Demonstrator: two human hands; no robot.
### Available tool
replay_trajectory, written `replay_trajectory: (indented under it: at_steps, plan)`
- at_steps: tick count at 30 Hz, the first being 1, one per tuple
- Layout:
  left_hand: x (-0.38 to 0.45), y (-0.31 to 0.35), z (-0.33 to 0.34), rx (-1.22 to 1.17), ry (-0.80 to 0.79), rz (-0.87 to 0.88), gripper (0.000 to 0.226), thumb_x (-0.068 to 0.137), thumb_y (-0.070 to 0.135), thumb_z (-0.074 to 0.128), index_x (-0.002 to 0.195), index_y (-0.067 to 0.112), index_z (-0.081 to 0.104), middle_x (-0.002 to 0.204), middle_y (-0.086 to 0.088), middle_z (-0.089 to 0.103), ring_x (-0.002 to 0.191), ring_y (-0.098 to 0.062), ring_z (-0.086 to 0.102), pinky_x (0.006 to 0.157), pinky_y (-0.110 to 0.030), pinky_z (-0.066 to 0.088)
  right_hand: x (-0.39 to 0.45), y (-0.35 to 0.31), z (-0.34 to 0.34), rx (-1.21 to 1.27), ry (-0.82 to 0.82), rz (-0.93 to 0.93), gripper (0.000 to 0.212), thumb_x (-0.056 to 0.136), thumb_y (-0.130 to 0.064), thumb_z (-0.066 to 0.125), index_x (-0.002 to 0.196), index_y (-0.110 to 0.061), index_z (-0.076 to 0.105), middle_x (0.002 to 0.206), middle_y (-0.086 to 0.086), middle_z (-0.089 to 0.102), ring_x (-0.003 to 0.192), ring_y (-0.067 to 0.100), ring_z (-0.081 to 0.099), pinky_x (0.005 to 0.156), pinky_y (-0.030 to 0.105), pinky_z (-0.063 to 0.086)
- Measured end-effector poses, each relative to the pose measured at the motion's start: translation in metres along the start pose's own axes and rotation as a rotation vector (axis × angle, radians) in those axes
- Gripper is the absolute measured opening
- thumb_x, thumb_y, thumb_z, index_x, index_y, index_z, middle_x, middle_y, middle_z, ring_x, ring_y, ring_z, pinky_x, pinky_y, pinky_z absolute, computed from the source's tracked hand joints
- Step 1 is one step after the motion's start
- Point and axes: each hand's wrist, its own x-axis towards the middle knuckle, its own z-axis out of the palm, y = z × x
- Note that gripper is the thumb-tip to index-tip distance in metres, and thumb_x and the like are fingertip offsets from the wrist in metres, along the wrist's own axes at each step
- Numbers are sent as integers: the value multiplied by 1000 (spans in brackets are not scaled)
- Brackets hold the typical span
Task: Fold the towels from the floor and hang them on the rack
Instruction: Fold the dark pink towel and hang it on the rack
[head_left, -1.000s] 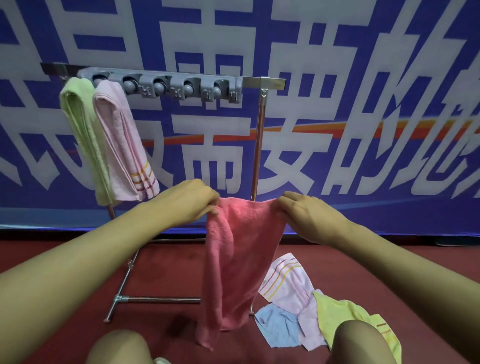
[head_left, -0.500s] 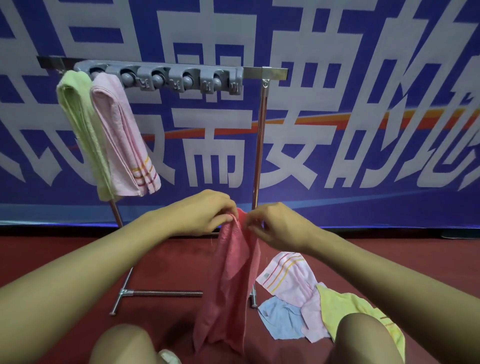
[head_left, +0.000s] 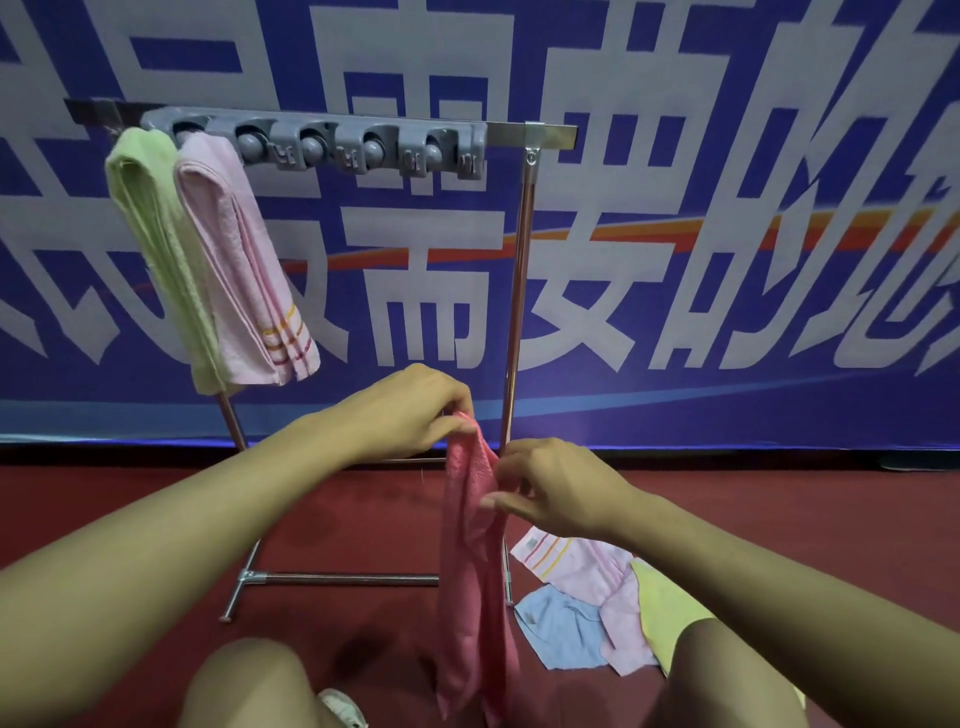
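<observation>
Before the rack (head_left: 519, 291), the left hand (head_left: 410, 410) pinches the red towel's (head_left: 470, 561) top. The right hand (head_left: 550, 488) grips its edge lower down.

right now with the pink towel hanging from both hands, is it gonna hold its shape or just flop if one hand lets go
Likely to flop: the pink towel hangs limp in soft folds from the left hand. It probably weighs little, since a fingertip grip at its top carries it. If the right hand, pinching its edge lower down, lets go, the fold may fall open.

Red floor (head_left: 779, 519) bears towels (head_left: 566, 629), rack (head_left: 343, 578).
</observation>
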Motion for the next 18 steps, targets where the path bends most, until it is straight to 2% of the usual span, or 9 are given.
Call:
replay_trajectory:
  at_steps: [3,8,12,15,18]
  plan:
    - [1,0,0,13,9,11,21,100,44,63,95,25,71,88,15,67,83,-7,62,74,-28,50,1,-1,4,-18,60,4,27,95,-45,57,76,-27,51,79,-11,55,69,13,50,63,40,51]
    - [-5,-14,-5,71,-2,-14,27,96,47,67,95,21,73,85,15,65,76,-3,58,70,-20,42,1,8,-4,26,101,61,23,92,-30,54,74,-18,47,71,-3,52,63,21,48,60,38,44]
    - [-15,-18,-6,163,-56,14,32,93,59,64,81,29,64,76,14,63,71,-4,59,63,-21,42,5,22,-16,31,143,90,24,99,-29,52,80,-18,43,76,-5,50,68,21,47,63,34,36]
    - [-20,-19,-7,370,-59,6,39,94,65,58,86,27,65,83,11,65,83,-15,62,66,-32,48,6,29,-27,-17,108,71,28,105,-39,48,83,-22,43,81,-6,51,72,20,52,65,34,40]
    - [-23,-23,-11,465,-90,-44,36,95,67,54,95,33,66,85,15,59,92,-18,65,66,-31,43,2,33,-36,-73,70,43,26,106,-42,46,86,-25,41,83,-7,49,71,19,50,65,30,35]
